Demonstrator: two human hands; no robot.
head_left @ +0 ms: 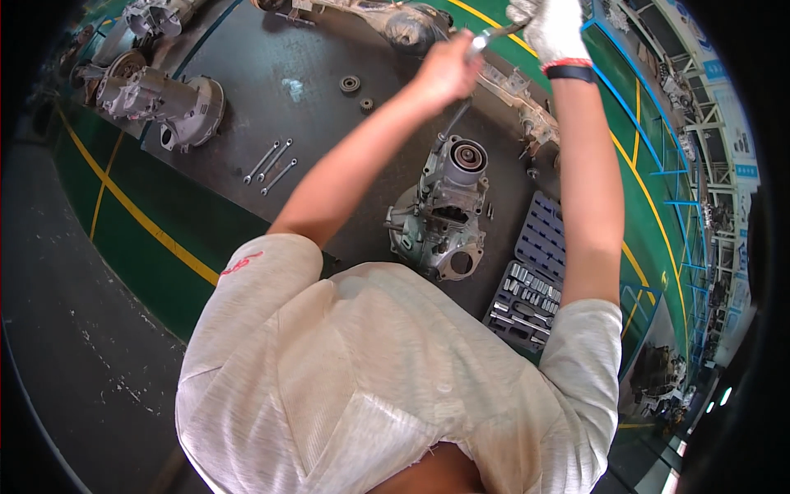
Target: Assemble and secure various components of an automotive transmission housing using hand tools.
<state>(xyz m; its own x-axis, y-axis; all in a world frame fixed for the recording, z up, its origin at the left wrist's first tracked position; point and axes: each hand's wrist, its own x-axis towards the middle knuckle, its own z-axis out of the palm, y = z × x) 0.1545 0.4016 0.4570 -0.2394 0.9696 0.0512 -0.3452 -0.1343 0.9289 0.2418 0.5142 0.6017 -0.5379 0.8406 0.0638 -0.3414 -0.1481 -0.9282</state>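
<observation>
My bare left hand (451, 70) is closed around the head end of a silver ratchet wrench (480, 43). A thin extension bar (454, 120) runs down from that hand to the upper left edge of a metal gearbox housing (451, 226); its lower tip is too small to make out. My right hand (558, 31), in a white knitted glove, is wrapped round the wrench's handle near the top edge. The housing stands on the dark table (329, 132), with a round bearing (468, 156) showing in its upper opening.
An open socket set case (527, 296) lies right of the housing. Several combination wrenches (273, 163) rest at the left, with two gear rings (350, 84) farther back. Another gearbox (164, 103) stands far left, and a rusty axle assembly (403, 29) lies along the far side.
</observation>
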